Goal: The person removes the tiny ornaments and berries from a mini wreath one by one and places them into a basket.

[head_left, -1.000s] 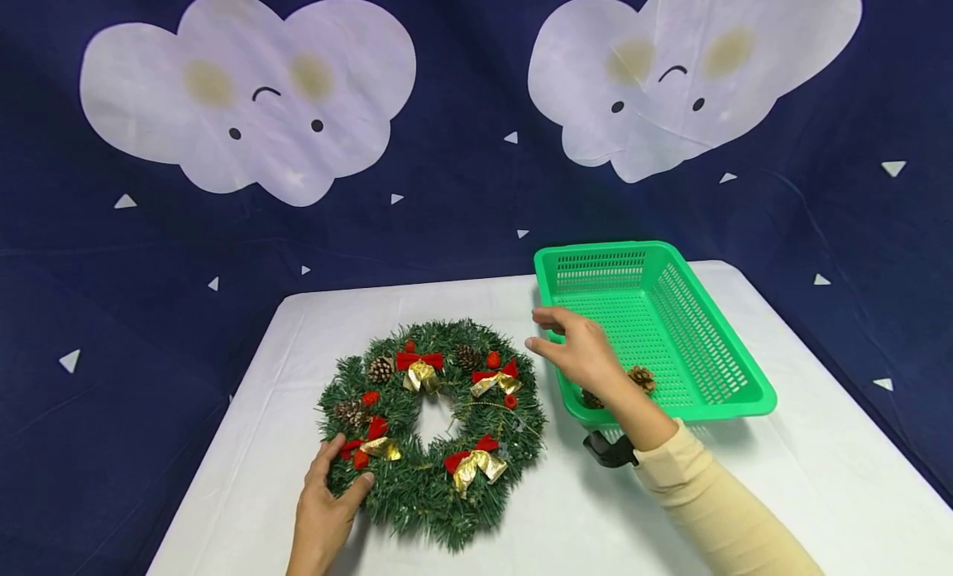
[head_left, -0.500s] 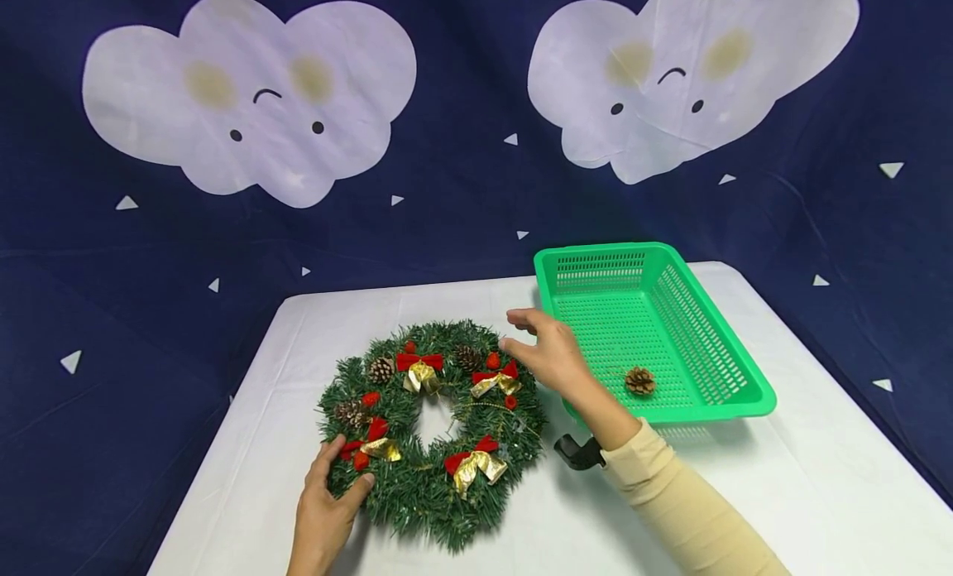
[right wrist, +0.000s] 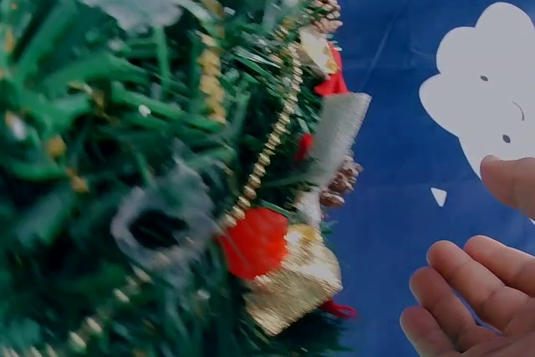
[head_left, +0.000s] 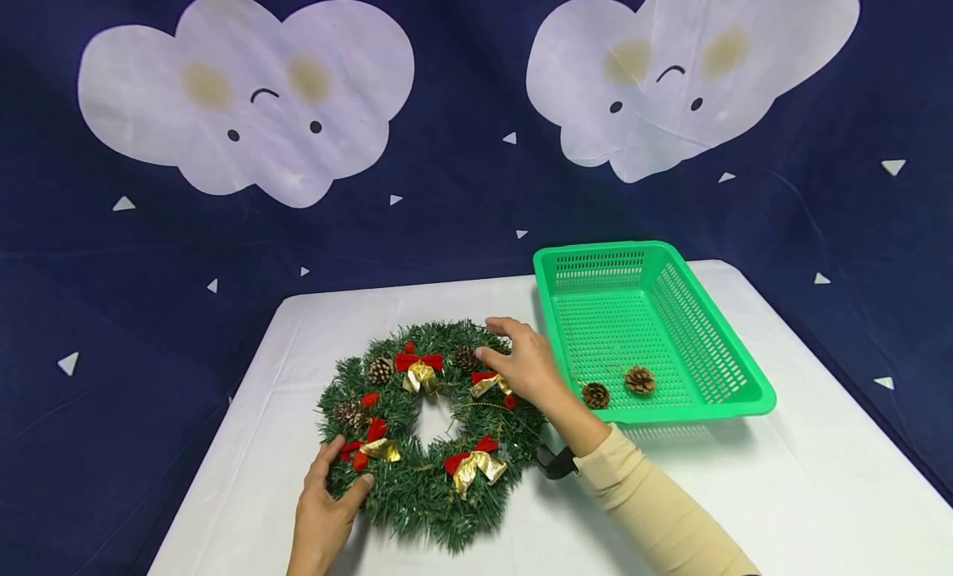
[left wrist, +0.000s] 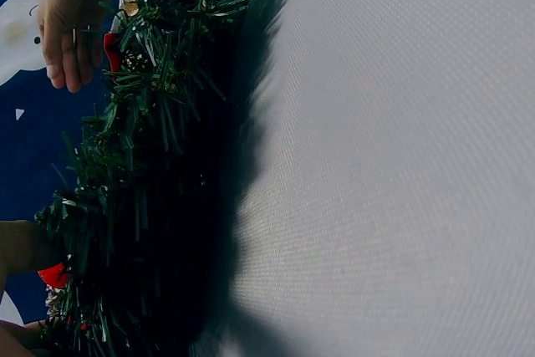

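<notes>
A green wreath (head_left: pixel 417 497) lies on the white table, trimmed with pine cones (head_left: pixel 381 370), red-and-gold bows (head_left: pixel 476 462), red berries and a gold bead string (right wrist: pixel 272 140). My left hand (head_left: pixel 324 501) rests at its lower left edge, thumb and index finger spread and touching the greenery; the other fingers are partly hidden. Above the wreath's upper right part hovers my right hand (head_left: pixel 524 361), thumb and fingers apart. The right wrist view shows nothing between these fingers (right wrist: pixel 476 277). In the left wrist view, the same hand (left wrist: pixel 71 31) hangs over the far side.
A green plastic basket (head_left: pixel 733 357) stands right of the wreath, holding two loose pine cones: one at its near left corner (head_left: pixel 595 396), the other beside it (head_left: pixel 639 381). White tablecloth (head_left: pixel 826 485) covers the table. A dark blue cloth (head_left: pixel 462 253) with clouds hangs behind.
My right hand has moved left and slightly down, from the basket's left edge to over the wreath. Both pine cones in the basket are now uncovered. The left hand has stayed put.
</notes>
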Demonstrator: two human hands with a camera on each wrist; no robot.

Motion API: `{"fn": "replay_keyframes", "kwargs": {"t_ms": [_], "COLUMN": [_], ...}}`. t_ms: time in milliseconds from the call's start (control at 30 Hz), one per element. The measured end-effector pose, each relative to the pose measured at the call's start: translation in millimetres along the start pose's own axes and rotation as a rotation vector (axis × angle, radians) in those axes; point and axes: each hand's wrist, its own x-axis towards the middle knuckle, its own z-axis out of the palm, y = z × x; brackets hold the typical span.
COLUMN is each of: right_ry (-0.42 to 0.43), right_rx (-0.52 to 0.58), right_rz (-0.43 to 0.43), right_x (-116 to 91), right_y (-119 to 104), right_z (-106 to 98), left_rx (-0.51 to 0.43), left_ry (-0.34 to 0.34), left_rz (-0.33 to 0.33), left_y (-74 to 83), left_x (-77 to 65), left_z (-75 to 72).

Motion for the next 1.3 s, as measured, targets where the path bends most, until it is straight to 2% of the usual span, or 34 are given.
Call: {"fn": "replay_keyframes", "kwargs": {"t_ms": [467, 800, 1300], "right_ry": [0.044, 0.024, -0.056], "right_rx": [0.006, -0.05, -0.171], "right_rz": [-0.028, -0.033, -0.032], "right_x": [2, 8, 14], "right_y": [6, 7, 9], "right_z": [24, 33, 46], "left_rx": [-0.016, -0.025, -0.016], "left_ry": [-0.007, -0.004, 0.002], "left_rz": [0.0, 0.002, 0.003], "left_y": [0.8, -0.1, 0.1], "left_x": [-0.7, 0.0, 0.0], "left_z": [2.0, 2.0, 0.0]}}
